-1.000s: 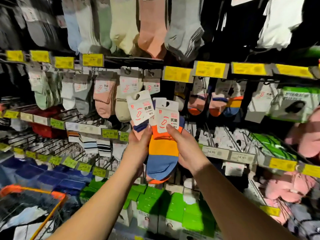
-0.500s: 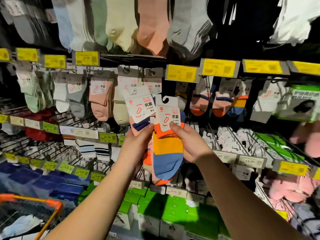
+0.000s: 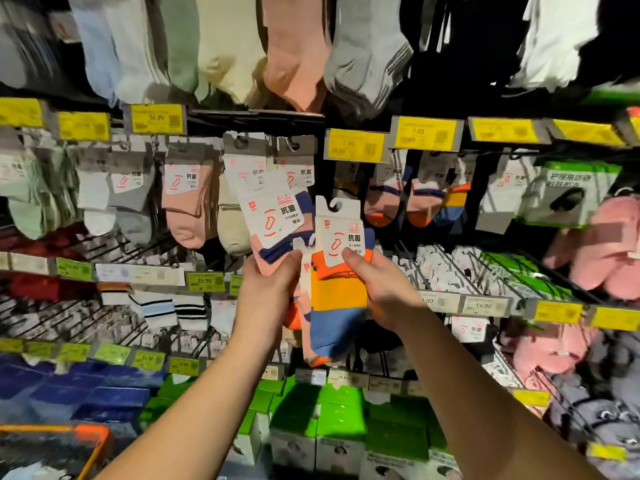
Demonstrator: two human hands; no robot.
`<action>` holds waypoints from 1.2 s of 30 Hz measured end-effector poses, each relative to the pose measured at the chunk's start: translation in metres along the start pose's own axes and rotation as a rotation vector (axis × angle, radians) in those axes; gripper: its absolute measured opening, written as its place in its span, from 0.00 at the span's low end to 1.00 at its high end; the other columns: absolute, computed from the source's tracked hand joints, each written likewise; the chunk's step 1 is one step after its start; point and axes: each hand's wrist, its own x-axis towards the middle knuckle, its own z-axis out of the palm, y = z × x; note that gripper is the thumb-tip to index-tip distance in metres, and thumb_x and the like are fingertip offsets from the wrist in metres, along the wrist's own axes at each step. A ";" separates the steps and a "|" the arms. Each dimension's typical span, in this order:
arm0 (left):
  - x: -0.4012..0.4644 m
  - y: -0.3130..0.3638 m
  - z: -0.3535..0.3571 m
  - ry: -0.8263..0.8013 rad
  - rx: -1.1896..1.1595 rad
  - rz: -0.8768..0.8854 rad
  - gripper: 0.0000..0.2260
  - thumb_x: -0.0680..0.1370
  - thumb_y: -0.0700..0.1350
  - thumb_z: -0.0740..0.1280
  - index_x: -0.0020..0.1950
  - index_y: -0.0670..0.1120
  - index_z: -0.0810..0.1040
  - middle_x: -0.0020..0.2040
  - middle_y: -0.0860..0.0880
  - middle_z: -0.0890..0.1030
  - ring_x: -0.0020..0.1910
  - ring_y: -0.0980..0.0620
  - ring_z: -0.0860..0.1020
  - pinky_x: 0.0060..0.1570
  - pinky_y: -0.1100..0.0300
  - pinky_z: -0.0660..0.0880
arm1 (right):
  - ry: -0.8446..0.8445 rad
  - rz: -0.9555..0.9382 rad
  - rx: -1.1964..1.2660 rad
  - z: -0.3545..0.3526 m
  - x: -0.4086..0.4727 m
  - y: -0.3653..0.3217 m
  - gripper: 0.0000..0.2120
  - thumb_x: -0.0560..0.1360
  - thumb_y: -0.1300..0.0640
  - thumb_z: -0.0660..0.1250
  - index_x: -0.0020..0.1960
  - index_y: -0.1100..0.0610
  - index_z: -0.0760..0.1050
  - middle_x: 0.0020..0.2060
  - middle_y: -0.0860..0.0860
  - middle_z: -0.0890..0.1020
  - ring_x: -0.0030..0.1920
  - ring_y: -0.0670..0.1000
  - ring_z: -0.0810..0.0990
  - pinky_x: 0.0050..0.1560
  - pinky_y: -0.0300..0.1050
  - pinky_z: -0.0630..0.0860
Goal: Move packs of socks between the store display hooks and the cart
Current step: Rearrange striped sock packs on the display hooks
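Left hand (image 3: pixel 268 289) pinching pink sock pack (image 3: pixel 273 233), right hand (image 3: pixel 381 292) gripping orange-blue pack (image 3: pixel 337 289)

The left hand (image 3: pixel 268 289) covered the lower part of the pink and navy sock pack (image 3: pixel 273 230), and its fingers lay out of sight behind the pack. A third pack (image 3: pixel 304 271) showed only as a strip between the two hands, the rest hidden behind the orange and blue sock pack (image 3: pixel 337 292). The right hand (image 3: pixel 379 292) hid that pack's right edge. The orange-rimmed cart (image 3: pixel 86 445) was cut off by the bottom left corner, its contents too blurred to tell. Most yellow price tags (image 3: pixel 356 145) were blurred beyond reading. The hanging socks (image 3: pixel 294 50) along the top were cut off by the upper edge.
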 end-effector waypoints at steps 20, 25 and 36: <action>-0.007 -0.006 0.039 -0.248 -0.093 -0.024 0.33 0.66 0.50 0.76 0.70 0.51 0.72 0.62 0.49 0.83 0.60 0.47 0.82 0.63 0.40 0.76 | 0.122 -0.111 -0.031 -0.044 -0.014 -0.014 0.10 0.80 0.57 0.66 0.61 0.56 0.77 0.52 0.54 0.87 0.53 0.54 0.86 0.53 0.50 0.82; -0.012 -0.006 0.051 -0.196 0.001 -0.004 0.27 0.70 0.48 0.75 0.67 0.53 0.72 0.58 0.48 0.85 0.55 0.42 0.84 0.55 0.30 0.74 | 0.162 -0.091 0.083 -0.076 -0.018 -0.024 0.22 0.76 0.52 0.67 0.68 0.59 0.74 0.56 0.59 0.85 0.57 0.59 0.84 0.58 0.58 0.80; -0.016 -0.007 0.094 -0.333 -0.106 0.020 0.24 0.72 0.44 0.74 0.66 0.55 0.73 0.59 0.52 0.84 0.57 0.48 0.83 0.60 0.41 0.78 | 0.362 -0.230 0.008 -0.173 -0.022 -0.076 0.18 0.83 0.55 0.62 0.71 0.55 0.70 0.57 0.55 0.85 0.55 0.55 0.85 0.54 0.56 0.82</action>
